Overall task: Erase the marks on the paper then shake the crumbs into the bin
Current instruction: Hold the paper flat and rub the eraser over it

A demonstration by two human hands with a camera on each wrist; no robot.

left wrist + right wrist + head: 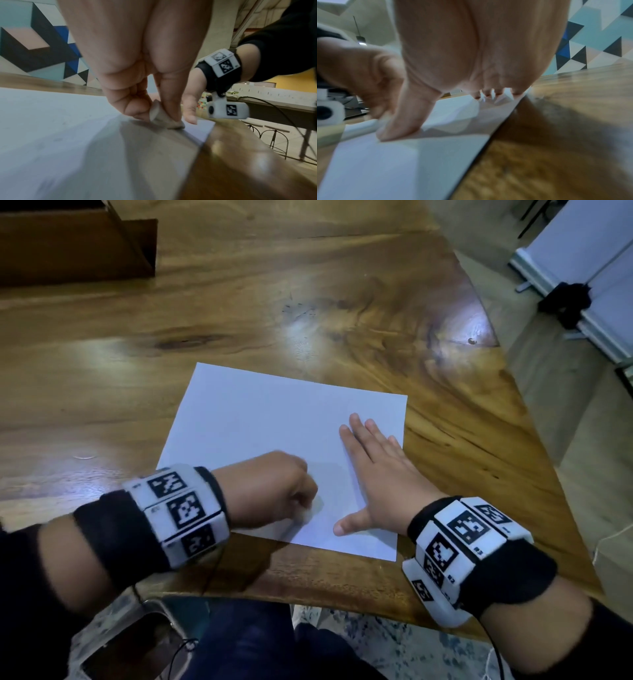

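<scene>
A white sheet of paper (267,422) lies on the wooden table (239,302), near its front edge. My left hand (274,487) is curled over the paper's near part and pinches a small whitish eraser (159,116) whose lower end touches the sheet (51,128). My right hand (373,474) lies flat on the paper's right side, fingers straight, thumb spread toward the eraser. In the right wrist view the thumb (402,119) and fingertips (488,93) press on the paper (393,162). Marks on the sheet are too faint to make out.
A brown cardboard box (75,244) stands at the table's far left. The table's rounded right edge (513,392) drops to a light floor. A white board on a stand (582,278) sits beyond it. Dark trousers (246,642) show below the front edge.
</scene>
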